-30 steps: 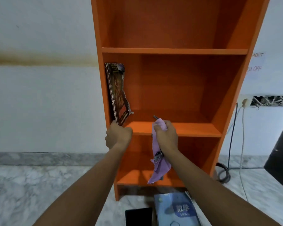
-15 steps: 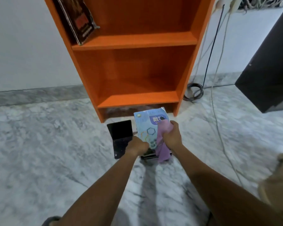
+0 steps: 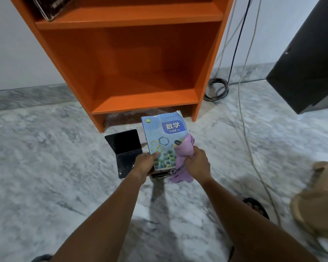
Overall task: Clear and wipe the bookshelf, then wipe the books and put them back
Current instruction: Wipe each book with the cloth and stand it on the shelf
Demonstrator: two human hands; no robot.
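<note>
Both busy down by the orange bookshelf — left hand grips the blue maths book by its lower edge, right hand bunched round the purple cloth on its cover — looks like the book-wiping step, needs a steady swipe next.

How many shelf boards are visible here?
2: upper shelf at the top, carrying a dark book at its left; bottom shelf near the floor. Higher ones may be cropped.

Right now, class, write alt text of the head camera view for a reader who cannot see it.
Two hands hold a blue maths textbook over a marble floor: the left hand grips its lower edge, the right hand holds a purple cloth against its cover. An orange bookshelf stands behind; a black folder lies beside the book.
</note>
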